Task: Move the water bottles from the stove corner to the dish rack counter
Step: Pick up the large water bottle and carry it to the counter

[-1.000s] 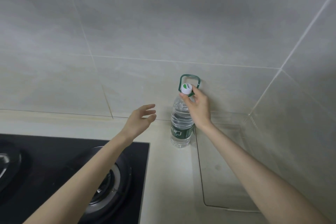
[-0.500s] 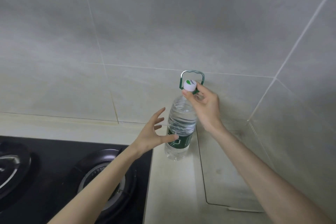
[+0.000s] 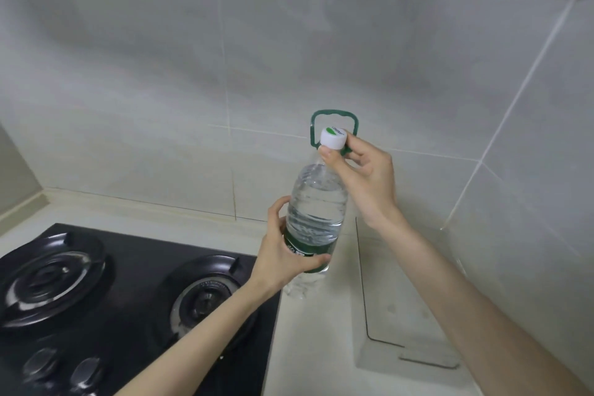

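Black gas stove [image 3: 138, 267] sitting at lower left. Two round burners showing on its top: left burner [image 3: 51, 276], right burner [image 3: 205, 296] lying near stove's right edge. Two knobs [image 3: 85, 373] showing blurred at bottom. Pale countertop [image 3: 315, 347] running right of stove. Grey tiled wall [image 3: 160, 74] rising behind, meeting side wall [image 3: 546, 170] in corner. Clear panel [image 3: 405, 309] lying on countertop near corner.
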`<control>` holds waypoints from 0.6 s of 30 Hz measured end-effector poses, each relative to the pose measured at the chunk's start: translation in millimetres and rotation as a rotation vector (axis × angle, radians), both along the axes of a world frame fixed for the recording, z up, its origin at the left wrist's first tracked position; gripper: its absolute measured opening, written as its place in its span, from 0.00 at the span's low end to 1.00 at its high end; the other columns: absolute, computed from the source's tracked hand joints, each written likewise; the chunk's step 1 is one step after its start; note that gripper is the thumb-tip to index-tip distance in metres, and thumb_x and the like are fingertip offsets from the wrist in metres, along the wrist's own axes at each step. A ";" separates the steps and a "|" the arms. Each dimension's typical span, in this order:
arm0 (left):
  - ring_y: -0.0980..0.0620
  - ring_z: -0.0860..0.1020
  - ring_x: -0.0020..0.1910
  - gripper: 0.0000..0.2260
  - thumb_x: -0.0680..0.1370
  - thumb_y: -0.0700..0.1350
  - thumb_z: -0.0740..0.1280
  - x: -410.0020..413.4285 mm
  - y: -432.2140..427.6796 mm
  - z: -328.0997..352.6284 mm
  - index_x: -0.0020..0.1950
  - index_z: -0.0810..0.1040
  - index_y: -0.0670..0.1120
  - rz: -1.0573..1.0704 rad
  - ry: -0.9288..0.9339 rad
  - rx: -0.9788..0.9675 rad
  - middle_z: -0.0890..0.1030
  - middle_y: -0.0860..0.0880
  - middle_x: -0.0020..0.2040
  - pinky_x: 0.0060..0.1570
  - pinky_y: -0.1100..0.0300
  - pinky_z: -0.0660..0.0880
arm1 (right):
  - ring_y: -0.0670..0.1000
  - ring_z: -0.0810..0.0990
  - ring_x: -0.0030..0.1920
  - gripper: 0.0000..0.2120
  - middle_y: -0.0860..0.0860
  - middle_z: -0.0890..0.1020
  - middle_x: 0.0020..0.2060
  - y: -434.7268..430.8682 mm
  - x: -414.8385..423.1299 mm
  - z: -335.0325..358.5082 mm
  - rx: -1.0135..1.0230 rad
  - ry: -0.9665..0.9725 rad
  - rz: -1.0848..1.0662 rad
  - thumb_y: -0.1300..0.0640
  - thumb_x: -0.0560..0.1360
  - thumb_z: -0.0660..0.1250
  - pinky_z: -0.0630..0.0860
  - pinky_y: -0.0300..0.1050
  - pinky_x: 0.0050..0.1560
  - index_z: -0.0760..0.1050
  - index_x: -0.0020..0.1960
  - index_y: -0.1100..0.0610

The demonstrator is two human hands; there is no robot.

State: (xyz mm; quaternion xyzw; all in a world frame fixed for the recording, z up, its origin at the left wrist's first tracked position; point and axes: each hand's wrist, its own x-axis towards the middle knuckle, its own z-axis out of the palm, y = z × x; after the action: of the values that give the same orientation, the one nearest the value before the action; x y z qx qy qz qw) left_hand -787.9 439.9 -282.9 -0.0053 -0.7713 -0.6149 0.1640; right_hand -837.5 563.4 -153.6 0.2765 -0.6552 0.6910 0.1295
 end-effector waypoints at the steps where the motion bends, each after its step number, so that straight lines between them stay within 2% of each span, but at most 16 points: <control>1: 0.61 0.80 0.52 0.46 0.58 0.42 0.82 9.5 -0.4 1.3 0.63 0.58 0.68 0.031 0.014 -0.002 0.78 0.55 0.55 0.54 0.62 0.78 | 0.37 0.78 0.40 0.13 0.45 0.83 0.44 -0.8 6.9 1.1 -0.002 0.003 0.015 0.63 0.72 0.72 0.74 0.29 0.43 0.79 0.57 0.61; 5: 0.64 0.79 0.53 0.46 0.57 0.44 0.83 43.5 -6.7 5.6 0.62 0.59 0.72 0.139 0.036 -0.018 0.78 0.60 0.54 0.50 0.69 0.75 | 0.37 0.79 0.40 0.16 0.45 0.83 0.43 -7.8 31.1 5.3 -0.022 -0.027 0.109 0.64 0.72 0.71 0.74 0.30 0.45 0.78 0.60 0.63; 9: 0.62 0.80 0.53 0.45 0.57 0.46 0.83 76.9 -19.8 12.0 0.64 0.61 0.69 0.218 0.040 -0.060 0.81 0.57 0.54 0.53 0.62 0.77 | 0.41 0.79 0.40 0.14 0.48 0.84 0.41 -18.9 53.4 7.4 -0.043 -0.067 0.202 0.64 0.72 0.71 0.75 0.33 0.46 0.79 0.58 0.59; 12: 0.62 0.80 0.51 0.45 0.56 0.48 0.83 104.4 -33.8 17.8 0.64 0.62 0.69 0.281 0.022 -0.093 0.82 0.59 0.51 0.55 0.56 0.78 | 0.44 0.79 0.41 0.11 0.50 0.83 0.39 -30.1 71.0 8.9 -0.063 -0.105 0.267 0.64 0.72 0.72 0.77 0.36 0.47 0.80 0.52 0.54; 18: 0.63 0.79 0.53 0.45 0.56 0.47 0.83 150.1 -60.7 23.0 0.63 0.63 0.71 0.388 0.005 -0.112 0.82 0.61 0.51 0.59 0.53 0.76 | 0.43 0.80 0.39 0.11 0.46 0.84 0.37 -61.5 102.2 12.4 -0.059 -0.129 0.391 0.64 0.72 0.72 0.76 0.34 0.43 0.81 0.52 0.55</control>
State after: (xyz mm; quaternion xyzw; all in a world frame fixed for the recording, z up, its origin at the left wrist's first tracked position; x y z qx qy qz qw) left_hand -637.9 379.2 -259.9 0.1326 -0.7906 -0.5277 0.2809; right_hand -735.2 501.9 -141.1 0.3496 -0.5756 0.7381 -0.0414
